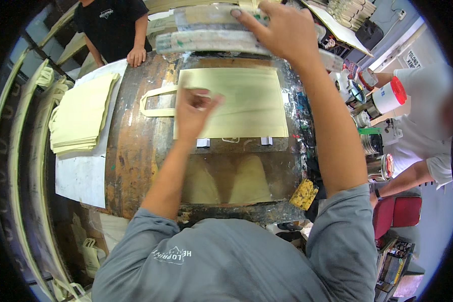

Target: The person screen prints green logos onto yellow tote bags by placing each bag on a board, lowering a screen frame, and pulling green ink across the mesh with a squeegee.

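A pale yellow tote bag point(241, 103) lies flat on the worn, paint-stained table, its handle point(158, 102) looped out to the left. My left hand point(197, 108) hovers over or touches the bag's left part near the handle; motion smears its fingers. Beyond the bag, a screen-printing frame point(211, 41) is tilted up along the table's far side. My right hand point(287, 32) grips its right part, thumb against the near face. Two small white tabs point(203, 143) sit along the bag's near edge.
Stacked yellow bags point(83, 116) lie on a white sheet at left, beside racks point(35, 166). A person in black point(110, 30) rests a hand on the table; another in white point(412, 100) is at right. Paint cans point(380, 167) and a yellow sponge point(304, 194) stand near the right edge.
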{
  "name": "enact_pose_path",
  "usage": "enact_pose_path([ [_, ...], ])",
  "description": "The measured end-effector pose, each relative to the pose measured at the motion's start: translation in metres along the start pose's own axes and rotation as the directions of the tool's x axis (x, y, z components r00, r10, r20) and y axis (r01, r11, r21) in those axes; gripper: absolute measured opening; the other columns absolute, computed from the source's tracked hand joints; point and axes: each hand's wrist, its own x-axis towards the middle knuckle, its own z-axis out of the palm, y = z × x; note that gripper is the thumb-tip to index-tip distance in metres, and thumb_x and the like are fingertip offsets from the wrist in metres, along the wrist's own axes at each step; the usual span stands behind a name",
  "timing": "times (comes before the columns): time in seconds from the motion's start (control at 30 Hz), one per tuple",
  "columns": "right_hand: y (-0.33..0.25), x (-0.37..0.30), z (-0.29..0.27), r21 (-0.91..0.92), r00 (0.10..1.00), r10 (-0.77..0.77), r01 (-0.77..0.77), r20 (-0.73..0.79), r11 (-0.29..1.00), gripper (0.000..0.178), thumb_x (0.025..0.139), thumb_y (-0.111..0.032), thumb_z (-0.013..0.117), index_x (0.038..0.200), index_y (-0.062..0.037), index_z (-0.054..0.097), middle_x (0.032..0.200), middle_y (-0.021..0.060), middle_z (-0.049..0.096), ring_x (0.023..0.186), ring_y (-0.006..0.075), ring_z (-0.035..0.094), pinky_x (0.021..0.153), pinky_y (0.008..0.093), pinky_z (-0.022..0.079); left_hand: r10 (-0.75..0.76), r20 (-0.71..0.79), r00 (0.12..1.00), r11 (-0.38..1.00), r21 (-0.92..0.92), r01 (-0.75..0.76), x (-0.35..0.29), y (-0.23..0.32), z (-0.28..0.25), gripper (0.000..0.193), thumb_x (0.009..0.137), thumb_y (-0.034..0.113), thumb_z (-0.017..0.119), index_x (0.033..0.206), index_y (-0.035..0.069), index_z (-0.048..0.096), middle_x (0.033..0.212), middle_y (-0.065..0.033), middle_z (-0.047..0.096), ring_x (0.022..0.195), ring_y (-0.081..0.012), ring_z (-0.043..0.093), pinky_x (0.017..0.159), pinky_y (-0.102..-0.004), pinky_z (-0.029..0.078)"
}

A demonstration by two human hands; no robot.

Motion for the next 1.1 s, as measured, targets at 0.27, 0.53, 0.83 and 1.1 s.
enact_pose_path([
  [0.27, -0.009, -0.123, 0.031, 0.136, 0.898, -0.083, 0.026, 0.431, 0.990, 0.060, 0.075, -0.037, 0.092, 0.117, -0.0097, 0.059, 0.105, 0.0120, 0.070, 0.105, 0.0376, 0.068, 0.084, 0.0542, 0.048, -0.165, 0.092, 0.982, 0.986, 0.034, 0.163, -0.048, 0.008, -0.062, 0.091, 0.076, 0.029, 0.099, 0.148, -0.006, 0.055, 0.128, -0.0162, 0.074, 0.116, -0.0217, 0.070, 0.104, -0.0364, 0.054],
  [0.53, -0.014, -0.159, 0.052, 0.193, 0.819, -0.061, -0.062, 0.571, 0.979, 0.060, 0.073, -0.036, 0.093, 0.118, -0.0120, 0.059, 0.105, 0.0109, 0.070, 0.103, 0.0372, 0.068, 0.079, 0.0545, 0.048, 0.037, 0.054, 0.998, 0.789, 0.612, -0.062, -0.106, -0.076, -0.069, 0.117, 0.069, 0.064, 0.092, 0.158, 0.001, 0.049, 0.117, -0.0118, 0.077, 0.104, -0.0324, 0.055, 0.099, -0.0437, 0.041],
  [0.83, -0.057, -0.218, 0.066, 0.025, 0.883, 0.027, -0.043, 0.468, 0.999, 0.044, 0.077, -0.024, 0.089, 0.110, -0.0151, 0.061, 0.103, 0.0040, 0.064, 0.102, 0.0303, 0.061, 0.091, 0.0509, 0.038, 0.084, 0.094, 0.992, 0.800, 0.587, -0.123, -0.108, -0.078, -0.069, 0.123, 0.066, 0.057, 0.095, 0.161, -0.003, 0.043, 0.111, -0.0075, 0.076, 0.100, -0.0263, 0.060, 0.097, -0.0412, 0.036],
  [1.1, -0.012, -0.144, 0.177, -0.053, 0.934, 0.071, -0.056, 0.350, 0.997, 0.036, 0.082, -0.012, 0.078, 0.115, -0.0175, 0.064, 0.103, 0.0033, 0.069, 0.101, 0.0289, 0.065, 0.089, 0.0539, 0.038, 0.082, 0.113, 0.990, 0.782, 0.608, -0.134, -0.108, -0.080, -0.071, 0.127, 0.064, 0.060, 0.094, 0.161, -0.003, 0.042, 0.110, -0.0065, 0.076, 0.099, -0.0263, 0.062, 0.096, -0.0413, 0.036],
])
